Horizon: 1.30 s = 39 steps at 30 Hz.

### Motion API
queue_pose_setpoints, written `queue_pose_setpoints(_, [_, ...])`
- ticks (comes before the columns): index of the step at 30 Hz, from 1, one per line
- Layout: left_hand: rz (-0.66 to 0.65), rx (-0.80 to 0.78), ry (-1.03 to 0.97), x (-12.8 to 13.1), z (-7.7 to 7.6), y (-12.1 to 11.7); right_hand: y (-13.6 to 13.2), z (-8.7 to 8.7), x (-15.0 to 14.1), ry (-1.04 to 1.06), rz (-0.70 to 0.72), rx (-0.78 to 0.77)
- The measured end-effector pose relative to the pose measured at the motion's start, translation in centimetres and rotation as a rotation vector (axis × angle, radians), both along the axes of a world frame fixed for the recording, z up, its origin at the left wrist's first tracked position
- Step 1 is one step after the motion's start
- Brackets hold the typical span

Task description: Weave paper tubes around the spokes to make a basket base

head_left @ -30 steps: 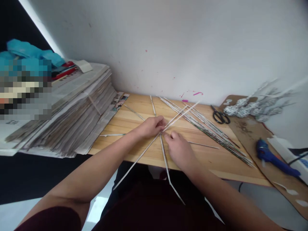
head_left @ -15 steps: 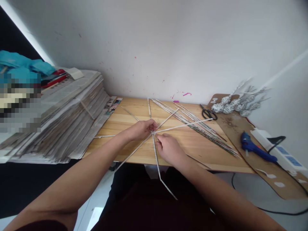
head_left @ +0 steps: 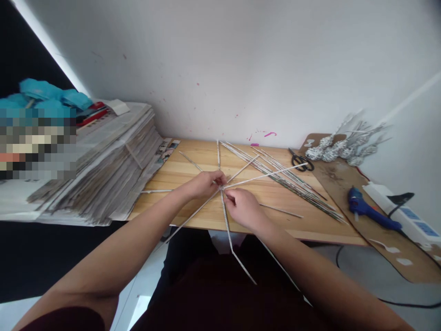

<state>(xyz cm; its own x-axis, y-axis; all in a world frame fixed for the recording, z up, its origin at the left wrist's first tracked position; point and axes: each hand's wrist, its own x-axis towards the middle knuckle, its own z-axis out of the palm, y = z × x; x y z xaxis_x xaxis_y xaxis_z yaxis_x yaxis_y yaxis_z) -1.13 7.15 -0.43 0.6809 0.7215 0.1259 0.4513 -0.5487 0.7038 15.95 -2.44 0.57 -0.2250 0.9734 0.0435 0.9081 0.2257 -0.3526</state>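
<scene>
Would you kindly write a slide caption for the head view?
Left hand and right hand at the centre of radiating sticks over a wooden table.

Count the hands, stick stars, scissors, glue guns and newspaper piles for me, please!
Hands: 2, the left hand and the right hand
Stick star: 1
Scissors: 1 pair
Glue gun: 1
Newspaper pile: 1
Total: 6

You can read no text here. The print on the newspaper stack (head_left: 103, 177) to your left is too small and blurred. To your right, the blue panels (head_left: 409, 213) on the white power strip (head_left: 376, 193) show nothing legible, and the speckles on the paper sticks (head_left: 226, 220) before you are too fine.
</scene>
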Motion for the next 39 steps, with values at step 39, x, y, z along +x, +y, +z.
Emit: queue_pose_setpoints(39, [0.119,0.215,0.051,1.0,-1.6,-1.0,1.9,1.8,3.2,-0.41,-0.107,0.052])
